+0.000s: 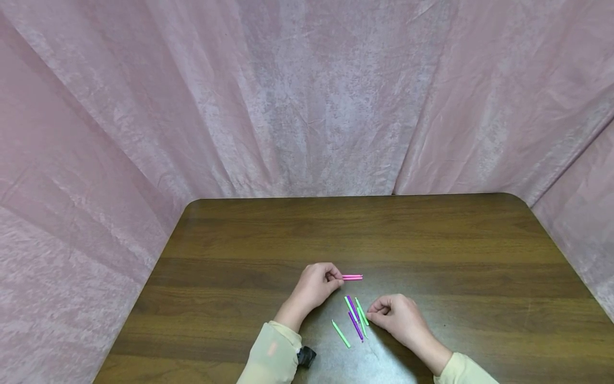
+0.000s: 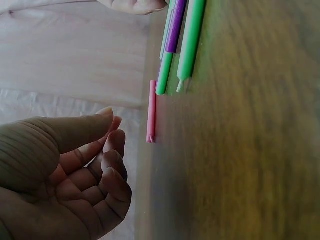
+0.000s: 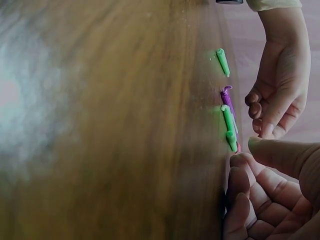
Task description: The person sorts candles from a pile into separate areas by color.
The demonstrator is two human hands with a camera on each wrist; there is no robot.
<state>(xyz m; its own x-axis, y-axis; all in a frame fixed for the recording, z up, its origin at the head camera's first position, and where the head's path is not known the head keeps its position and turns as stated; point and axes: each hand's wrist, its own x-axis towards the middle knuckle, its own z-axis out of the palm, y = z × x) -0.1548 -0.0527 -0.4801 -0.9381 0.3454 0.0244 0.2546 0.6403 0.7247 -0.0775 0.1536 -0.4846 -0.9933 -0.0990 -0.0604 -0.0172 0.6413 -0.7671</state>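
Two pink candles [image 1: 353, 277] lie side by side on the table, just right of my left hand [image 1: 316, 282]. The left wrist view shows a gap between its loosely bent fingers and a pink candle [image 2: 151, 112]. My right hand [image 1: 402, 320] is beside a loose pile of green candles [image 1: 362, 311] and purple candles [image 1: 355, 326]. Its thumb and forefinger are close to a green candle in the head view; no candle shows between them in the right wrist view. A single green candle [image 1: 341, 334] lies apart, left of the pile.
The candles lie on a brown wooden table [image 1: 230, 240] with rounded far corners. Pink curtains [image 1: 331, 106] hang behind it and at both sides. A black device [image 1: 306, 357] is strapped at the left wrist.
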